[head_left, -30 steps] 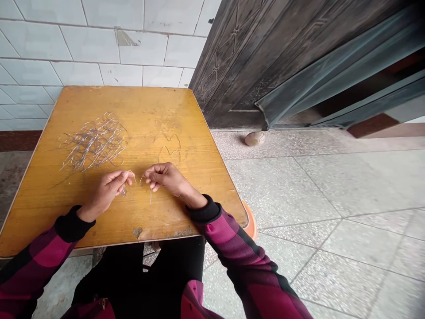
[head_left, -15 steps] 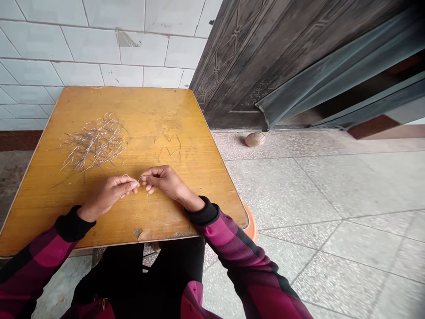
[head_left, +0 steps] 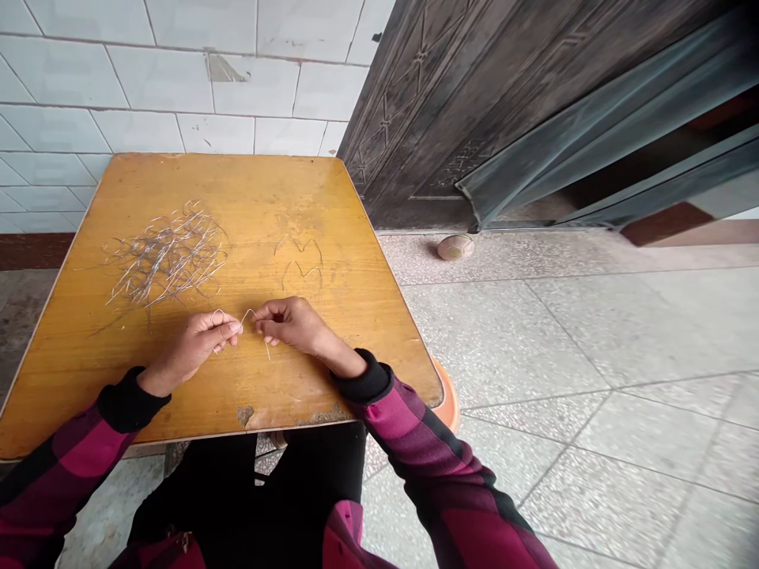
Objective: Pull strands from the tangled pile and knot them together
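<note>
My left hand (head_left: 195, 344) and my right hand (head_left: 295, 322) both pinch one thin piece of metal wire (head_left: 247, 316) just above the wooden table (head_left: 77, 340). The wire is bent into a peak between my fingertips, and one loose end hangs down toward the tabletop. A tangled pile of similar wires (head_left: 167, 254) lies to the far left of my left hand. Two bent wire shapes (head_left: 302, 259) lie on the table beyond my right hand.
The table stands against a white tiled wall (head_left: 178, 71). A dark carved door (head_left: 474, 111) is at the right, with a small round object (head_left: 455, 246) on the floor by it. An orange stool edge (head_left: 447, 395) shows under the table's right corner.
My hands have come closer together and the wire between them has been bent into a sharper peak. The wire pile and the bent shapes have not moved.
</note>
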Action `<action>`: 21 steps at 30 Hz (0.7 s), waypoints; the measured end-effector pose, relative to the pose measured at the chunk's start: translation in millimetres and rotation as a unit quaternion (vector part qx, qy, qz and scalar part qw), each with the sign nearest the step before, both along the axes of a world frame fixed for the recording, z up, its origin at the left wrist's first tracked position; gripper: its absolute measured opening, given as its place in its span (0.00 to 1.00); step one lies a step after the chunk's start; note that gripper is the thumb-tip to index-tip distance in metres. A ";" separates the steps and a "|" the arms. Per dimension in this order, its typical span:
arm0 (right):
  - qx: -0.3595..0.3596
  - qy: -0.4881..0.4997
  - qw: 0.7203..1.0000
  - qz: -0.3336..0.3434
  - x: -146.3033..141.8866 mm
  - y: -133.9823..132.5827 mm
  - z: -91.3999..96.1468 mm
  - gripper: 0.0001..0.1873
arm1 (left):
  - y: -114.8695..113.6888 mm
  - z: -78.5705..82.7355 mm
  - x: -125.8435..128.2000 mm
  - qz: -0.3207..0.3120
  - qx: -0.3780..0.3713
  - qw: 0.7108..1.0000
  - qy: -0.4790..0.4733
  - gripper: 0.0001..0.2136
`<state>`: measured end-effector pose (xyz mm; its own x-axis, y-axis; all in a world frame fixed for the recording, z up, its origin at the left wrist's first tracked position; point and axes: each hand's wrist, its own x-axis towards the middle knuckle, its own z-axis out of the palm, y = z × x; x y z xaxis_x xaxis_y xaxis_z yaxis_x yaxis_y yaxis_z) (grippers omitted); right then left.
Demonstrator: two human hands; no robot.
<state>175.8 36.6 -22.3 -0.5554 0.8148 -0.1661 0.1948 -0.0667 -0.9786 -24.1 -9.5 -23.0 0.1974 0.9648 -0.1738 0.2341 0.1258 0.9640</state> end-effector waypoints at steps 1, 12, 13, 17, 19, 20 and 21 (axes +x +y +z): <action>0.010 -0.007 1.000 -0.005 0.3 0.1 -0.1 0.06 | 0.0 0.2 0.2 0.002 0.001 1.000 -0.002 0.13; 0.038 -0.007 0.998 -0.046 -2.9 -2.2 -2.4 0.07 | -0.1 -2.9 -1.2 -0.025 0.052 0.996 0.062 0.15; 0.031 -0.005 0.998 -0.053 -3.7 -2.4 -1.9 0.07 | 0.0 -2.4 -1.1 -0.031 0.062 0.995 0.074 0.15; -0.027 0.018 0.996 -0.078 -7.1 -3.0 2.5 0.05 | 0.6 3.8 0.9 -0.040 0.092 0.989 0.107 0.14; -0.048 0.031 0.995 -0.083 -8.0 -3.1 3.7 0.04 | 0.9 6.1 1.7 -0.040 0.100 0.988 0.114 0.13; -0.051 0.038 0.995 -0.082 -8.2 -3.1 3.7 0.04 | 1.0 6.1 1.9 -0.038 0.101 0.987 0.115 0.13; -0.052 0.044 0.995 -0.079 -8.3 -3.2 3.3 0.04 | 1.1 5.5 2.0 -0.035 0.099 0.988 0.115 0.13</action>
<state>167.5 33.4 -19.0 -0.4377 0.8739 -0.2112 0.0886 -0.1918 -0.9774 -22.1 -8.4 -17.5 0.2413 0.9700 -0.0310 0.4520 -0.0841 0.8880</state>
